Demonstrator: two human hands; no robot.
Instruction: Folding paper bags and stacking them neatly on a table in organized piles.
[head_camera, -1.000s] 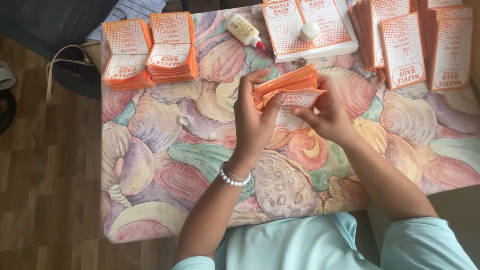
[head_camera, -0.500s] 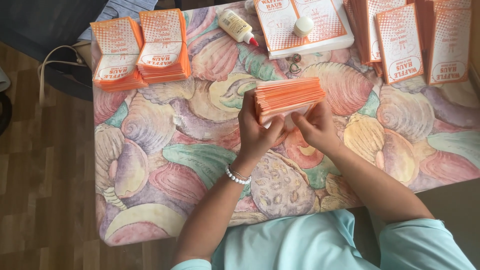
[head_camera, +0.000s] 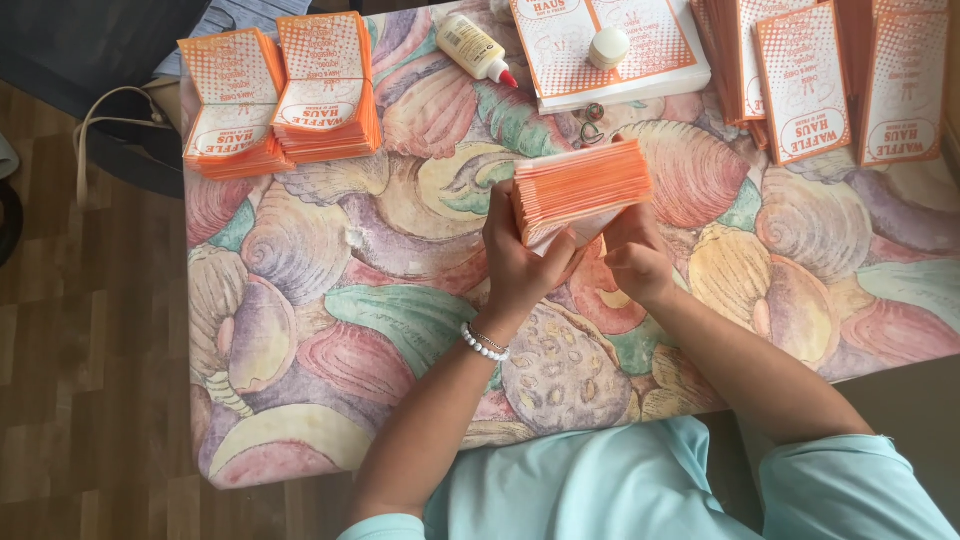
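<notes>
Currently both hands clamp 1 orange stack (head_camera: 582, 186) on edge at table (head_camera: 330, 300) centre: left hand (head_camera: 520, 262) at its 7 o'clock, right hand (head_camera: 632, 256) at 5. Risk: loose squeeze, sheets fan out and slide toward glue bottle (head_camera: 474, 47) at 11.

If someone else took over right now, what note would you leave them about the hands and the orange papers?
Left hand: grips the near end of the stack of orange paper sleeves, held on edge over the table.
Right hand: supports the same stack from beneath.
Done: two neat orange piles sit at the far left corner.
Left: more flat printed sheets lie at far right. A glue bottle and a white-covered pad lie at the far edge.
</notes>
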